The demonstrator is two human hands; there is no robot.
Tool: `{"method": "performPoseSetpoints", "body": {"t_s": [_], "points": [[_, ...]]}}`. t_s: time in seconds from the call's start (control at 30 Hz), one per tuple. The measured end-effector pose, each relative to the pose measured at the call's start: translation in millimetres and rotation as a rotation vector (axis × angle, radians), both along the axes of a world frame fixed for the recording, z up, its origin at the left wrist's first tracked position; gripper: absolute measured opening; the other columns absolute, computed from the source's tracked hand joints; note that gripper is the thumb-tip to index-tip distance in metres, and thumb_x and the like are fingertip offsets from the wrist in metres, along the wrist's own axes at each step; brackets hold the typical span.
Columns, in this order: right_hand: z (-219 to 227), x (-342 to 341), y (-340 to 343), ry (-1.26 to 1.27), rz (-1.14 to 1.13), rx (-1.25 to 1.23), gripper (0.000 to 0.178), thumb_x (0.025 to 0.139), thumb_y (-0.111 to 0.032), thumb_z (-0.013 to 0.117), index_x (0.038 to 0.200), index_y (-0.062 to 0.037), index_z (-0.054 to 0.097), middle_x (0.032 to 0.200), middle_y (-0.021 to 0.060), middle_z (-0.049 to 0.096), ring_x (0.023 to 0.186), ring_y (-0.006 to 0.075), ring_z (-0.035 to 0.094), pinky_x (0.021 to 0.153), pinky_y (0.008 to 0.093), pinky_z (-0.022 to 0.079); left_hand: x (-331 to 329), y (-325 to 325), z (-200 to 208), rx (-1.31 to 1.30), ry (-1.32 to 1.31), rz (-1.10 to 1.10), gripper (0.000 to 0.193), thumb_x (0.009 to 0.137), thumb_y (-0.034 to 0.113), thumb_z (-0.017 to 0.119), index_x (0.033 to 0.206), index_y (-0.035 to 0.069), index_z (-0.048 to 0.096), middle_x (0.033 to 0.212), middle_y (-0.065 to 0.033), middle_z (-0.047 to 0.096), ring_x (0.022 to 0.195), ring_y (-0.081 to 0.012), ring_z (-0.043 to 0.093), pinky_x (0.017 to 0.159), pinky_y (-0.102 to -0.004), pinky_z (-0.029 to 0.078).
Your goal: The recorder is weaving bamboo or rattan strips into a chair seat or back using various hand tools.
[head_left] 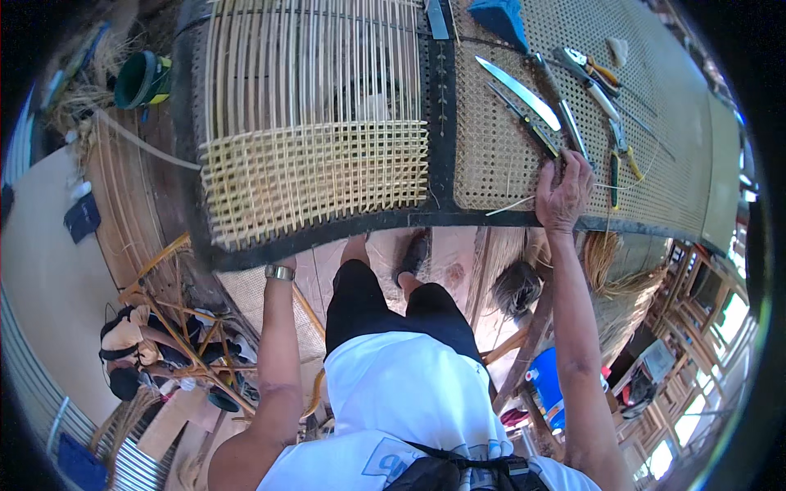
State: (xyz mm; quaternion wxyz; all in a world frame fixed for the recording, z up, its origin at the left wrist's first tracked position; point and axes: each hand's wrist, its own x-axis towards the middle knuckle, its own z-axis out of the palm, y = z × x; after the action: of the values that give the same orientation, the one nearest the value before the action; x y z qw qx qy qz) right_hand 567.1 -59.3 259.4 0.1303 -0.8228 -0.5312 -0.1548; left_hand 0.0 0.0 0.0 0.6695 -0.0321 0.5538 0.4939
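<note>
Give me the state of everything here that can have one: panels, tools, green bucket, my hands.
Strand panel: part-woven; far portion has lengthwise strands only
Mesh panel: woven, tools lying on it
Broad-bladed knife: blade bare
Orange-handled pliers: lying down; jaws unclear
Yellow-and-green-handled tool: handles spread
Green bucket: uncovered
Right hand: at the panel's near edge, fingers bent; grip unclear
Left hand: hidden below the dark frame

Cane workshop: pliers (603,74), bundled strands (600,260), half-woven panel (315,176).
</note>
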Motion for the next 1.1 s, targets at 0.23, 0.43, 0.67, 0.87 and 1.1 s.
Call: {"method": "performPoseSetpoints", "body": {"t_s": [0.23, 0.43, 0.67, 0.87, 1.1], "points": [[-3, -1, -10, -0.001, -0.019, 0.033, 0.034, 0.088, -0.028, 0.066, 0.117, -0.0106, 0.061, 0.118, 0.01, 0.059, 0.113, 0.0308, 0.053, 0.099, 0.0453, 0.038, 106, -46, 105, -0.107, 0.529, -0.477, 0.035, 0.082, 0.038, 0.082, 0.098, 0.008, 0.072, 0.074, 0.0026, 0.062, 0.062, -0.0058, 0.054, 0.053, -0.0208, 0.04], [4, -4, -11, -0.02, -0.012, 0.076, 0.029, 0.086, -0.029, 0.065, 0.107, -0.01, 0.061, 0.112, 0.0092, 0.059, 0.108, 0.0301, 0.055, 0.096, 0.0426, 0.041, 99, -65, 131, -0.102, 0.743, -0.421, 0.033, 0.082, 0.035, 0.083, 0.09, 0.007, 0.068, 0.07, 0.0016, 0.061, 0.056, -0.0068, 0.053, 0.046, -0.022, 0.039], [1, -3, -9, 0.029, 0.012, 0.083, 0.027, 0.086, -0.028, 0.065, 0.105, -0.0099, 0.059, 0.112, 0.0105, 0.059, 0.108, 0.0307, 0.055, 0.096, 0.0437, 0.04, 76, -47, 102, 0.159, 0.874, -0.494, 0.024, 0.089, 0.026, 0.074, 0.085, 0.003, 0.068, 0.073, -0.001, 0.064, 0.058, -0.0083, 0.055, 0.054, -0.0217, 0.043], [-5, 0, -10, -0.005, 0.005, 0.061, 0.03, 0.086, -0.027, 0.066, 0.109, -0.0089, 0.06, 0.114, 0.0111, 0.058, 0.109, 0.0315, 0.055, 0.096, 0.0446, 0.04, 118, 17, 84, 0.281, 0.788, -0.812, 0.027, 0.095, 0.023, 0.064, 0.108, -0.001, 0.066, 0.096, -0.0101, 0.07, 0.078, -0.0125, 0.064, 0.063, -0.0261, 0.052], [-10, 2, -8, -0.032, 0.002, 0.008, 0.034, 0.087, -0.026, 0.067, 0.115, -0.0085, 0.06, 0.116, 0.0108, 0.058, 0.109, 0.0318, 0.054, 0.097, 0.0449, 0.039, 153, 56, 45, 0.53, -0.503, -0.32, 0.066, 0.097, 0.046, 0.058, 0.148, 0.006, 0.041, 0.145, -0.0139, 0.049, 0.129, -0.0223, 0.053, 0.102, -0.0346, 0.05]]}}
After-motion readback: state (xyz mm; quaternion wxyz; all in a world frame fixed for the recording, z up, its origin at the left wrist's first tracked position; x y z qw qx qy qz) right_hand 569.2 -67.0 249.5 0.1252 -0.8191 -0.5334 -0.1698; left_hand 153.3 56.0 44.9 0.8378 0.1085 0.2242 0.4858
